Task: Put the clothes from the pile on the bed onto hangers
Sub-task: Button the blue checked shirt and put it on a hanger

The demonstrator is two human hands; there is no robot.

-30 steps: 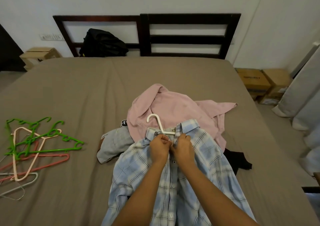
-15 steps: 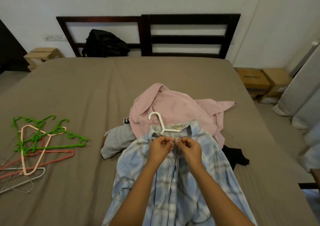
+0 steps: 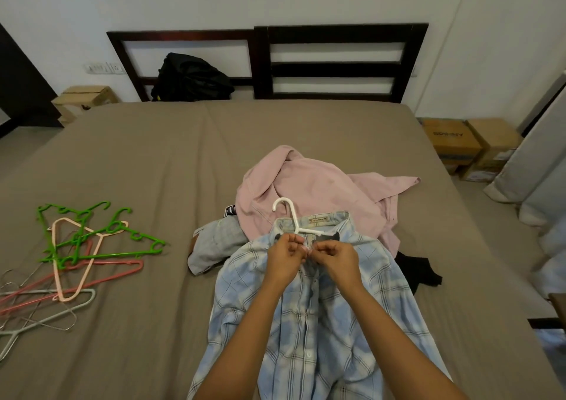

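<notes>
Left hand (image 3: 283, 257), right hand (image 3: 335, 260) on blue plaid shirt (image 3: 330, 332) collar, white hanger (image 3: 293, 218) inside

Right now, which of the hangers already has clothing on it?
The white hanger, its hook poking out of the blue checked shirt's collar. The other hangers, green, pink and grey, lie bare in a heap on the bed's left side.

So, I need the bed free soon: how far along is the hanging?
Done: the white hanger sits in the collar of the plaid shirt. In hand: the left hand and right hand pinch its front below the collar. Left: the pink shirt, grey garment and black garment wait in the pile; spare hangers lie nearby.
</notes>
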